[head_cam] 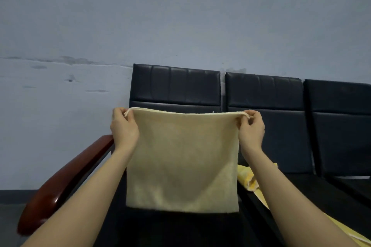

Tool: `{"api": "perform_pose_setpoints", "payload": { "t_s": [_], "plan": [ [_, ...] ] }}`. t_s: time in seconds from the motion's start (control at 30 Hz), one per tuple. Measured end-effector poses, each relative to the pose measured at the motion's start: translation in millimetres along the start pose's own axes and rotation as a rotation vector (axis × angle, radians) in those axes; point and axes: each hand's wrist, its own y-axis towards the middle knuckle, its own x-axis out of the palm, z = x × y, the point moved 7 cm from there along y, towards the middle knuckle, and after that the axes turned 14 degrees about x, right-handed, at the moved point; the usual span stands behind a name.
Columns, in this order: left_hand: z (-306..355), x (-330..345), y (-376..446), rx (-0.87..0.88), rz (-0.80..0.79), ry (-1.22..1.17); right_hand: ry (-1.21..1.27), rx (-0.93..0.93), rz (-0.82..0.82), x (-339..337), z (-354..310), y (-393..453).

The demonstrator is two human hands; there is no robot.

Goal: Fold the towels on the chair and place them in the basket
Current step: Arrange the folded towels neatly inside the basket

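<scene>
Head view is showing both arms reaching forward and up. The left hand (124, 126) is pinching the top left corner of a beige towel (182, 160), and the right hand (251, 128) is pinching the top right corner, fingers curled over the hem. Between the hands the towel is hanging flat above the dark chair (176, 86). Below the right hand, a yellow towel (248, 178) is lying on the seat.
</scene>
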Motion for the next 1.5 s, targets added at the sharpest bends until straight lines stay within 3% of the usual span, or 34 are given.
{"api": "perform_pose_setpoints", "payload": {
  "t_s": [0.2,0.6,0.87,1.1,1.3,1.5],
  "plan": [
    [13.3,-17.4,-5.6,0.056,0.072,-0.02,0.066,-0.051,-0.012,-0.6,-15.8,-14.1],
    [-28.3,-57.0,-121.8,-0.024,0.014,0.283,-0.124,-0.014,-0.029,-42.9,79.6,-80.0],
    [-86.8,-49.9,-174.0,-0.112,-0.227,0.537,-0.413,0.28,-0.076,-46.0,170.6,-98.9],
    [-125.7,-38.0,-192.4,-0.179,-0.392,0.573,-0.555,0.466,-0.159,-32.1,222.8,-97.2],
    [-133.2,-30.6,-170.1,-0.132,-0.309,0.576,-0.384,0.303,-0.07,-22.7,207.4,-74.3],
    [-146.8,-14.8,-151.3,-0.094,-0.263,0.592,-0.402,0.245,-0.099,8.1,212.3,-43.7]
  ]
}}
